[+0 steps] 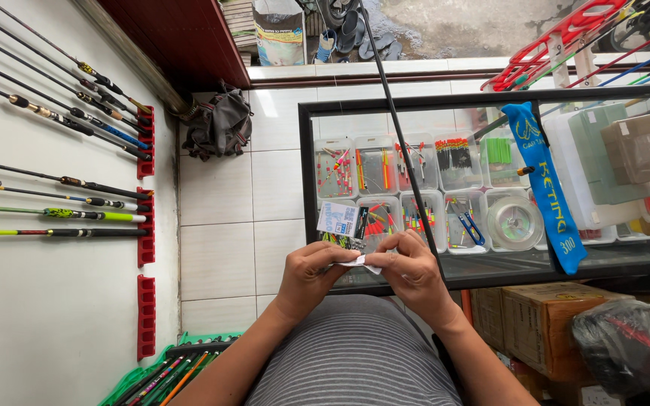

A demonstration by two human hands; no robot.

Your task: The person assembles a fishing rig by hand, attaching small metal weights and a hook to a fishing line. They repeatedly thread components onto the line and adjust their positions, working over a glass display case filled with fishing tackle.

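Hands meet at belly height: left hand (308,274) and right hand (414,271) pinch a small white packet (360,262) between their fingers, its long axis running left to right, roughly equally near both. Beyond them, a slim black rod (396,128) rises from the right hand, pointing away over the glass tabletop (490,265) display case.

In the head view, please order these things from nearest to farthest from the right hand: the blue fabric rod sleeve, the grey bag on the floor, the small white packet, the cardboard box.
From the right hand:
1. Small white packet, touching its fingers, between both hands.
2. Cardboard box, lower right, under the glass counter.
3. Blue fabric rod sleeve, right, on the counter; nearly as close as the box, hard to rank.
4. Grey bag, upper left, by the wall.
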